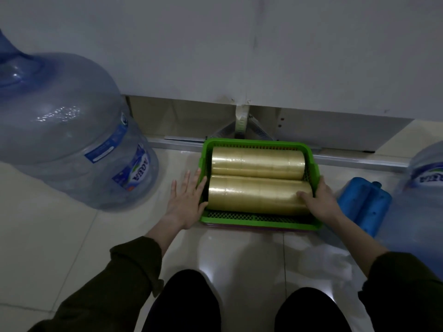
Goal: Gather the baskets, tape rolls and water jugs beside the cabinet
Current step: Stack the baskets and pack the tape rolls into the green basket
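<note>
- Left hand [185,200] lies flat with straight fingers against the left wall of the green basket [259,223], pressing it and gripping nothing.
- Right hand [320,200] grips the basket's right wall, fingers outside and thumb inside on the near tape rolls [256,197].
- Head view: the basket sits on the floor [48,248], tight against the foot of the cabinet [215,56]. A purple rim under it suggests more baskets nested below.
- Two rows of tape rolls lie side by side in it, the far tape rolls [257,164] towards the cabinet.
- Handling, as I judge it:
  - The mesh plastic basket likely flexes, and the tape makes it fairly heavy, so holding both side walls suits it.
  - The glossy rolls could roll or slip apart.
- The left water jug [67,130] stands near the basket and looks empty, so it is probably light but bulky and best taken by the neck.
- The right water jug [422,200] is at the floor's right edge, with a blue plastic block [362,204] between it and the basket.
- The left jug's label [134,171] reads "AQUA". The smaller print is illegible.
</note>
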